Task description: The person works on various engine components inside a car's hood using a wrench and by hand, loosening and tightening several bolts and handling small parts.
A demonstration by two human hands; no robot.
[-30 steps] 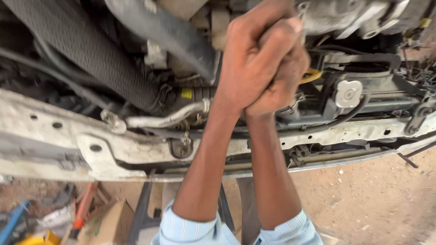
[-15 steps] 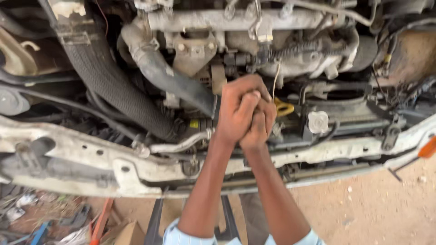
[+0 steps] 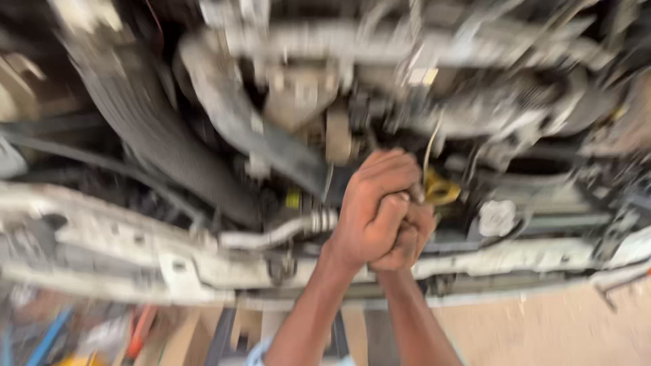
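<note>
Both of my hands are clasped together over the middle of a car's engine bay. My left hand (image 3: 369, 203) wraps over my right hand (image 3: 410, 237), and both are closed tight around something hidden inside the grip. A yellow ring handle (image 3: 441, 193) sits just to the right of my knuckles. Directly behind my hands is a dark hose (image 3: 271, 146) running down from the upper left. The frame is blurred by motion.
A thick ribbed black hose (image 3: 146, 135) crosses the left side. A white front crossmember (image 3: 122, 247) runs along the bay's near edge. A round white cap (image 3: 497, 217) lies to the right. Sandy ground (image 3: 542, 325) and scattered tools (image 3: 139, 329) are below.
The view has pulled back and shifted, so my clasped hands sit lower and smaller in frame. They stay locked together at the same spot by the yellow ring handle.
</note>
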